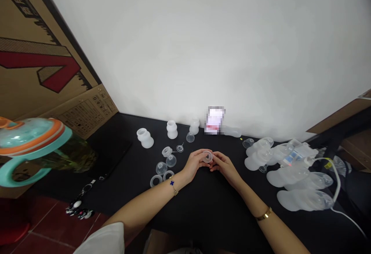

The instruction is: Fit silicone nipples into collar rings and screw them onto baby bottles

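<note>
Holding a clear silicone ring (207, 156) between both hands over the black surface (208, 211). Left grip (197, 164) is pressing together, its fingertips pinching the ring's nearer edge; right grip (224, 167) is pressing in from the opposite side, its fingers partly hiding the rim. Soft, clear stuff like this is likely to flex, so light, even pressure from both sides, with the opening kept in view, looks like the sound way to handle it. Left forearm (150, 202) is angling in from the lower left, a chain bracelet (173, 186) sitting at the wrist; right forearm (261, 211) is angling in from the lower right under a gold bangle (263, 214). Both wrists are bending inward, bringing the hands together at the middle of the surface. Nearest the left grip, two loose rings (156, 180) and small clear cups (161, 167) are lying apart from one another. Frosted bottle-shaped pieces (172, 129) are standing near the wall (188, 53). Beyond the right grip, larger frosted moulded parts (290, 176) are lying in a heap, with a white cable (336, 180) running beside them.
</note>
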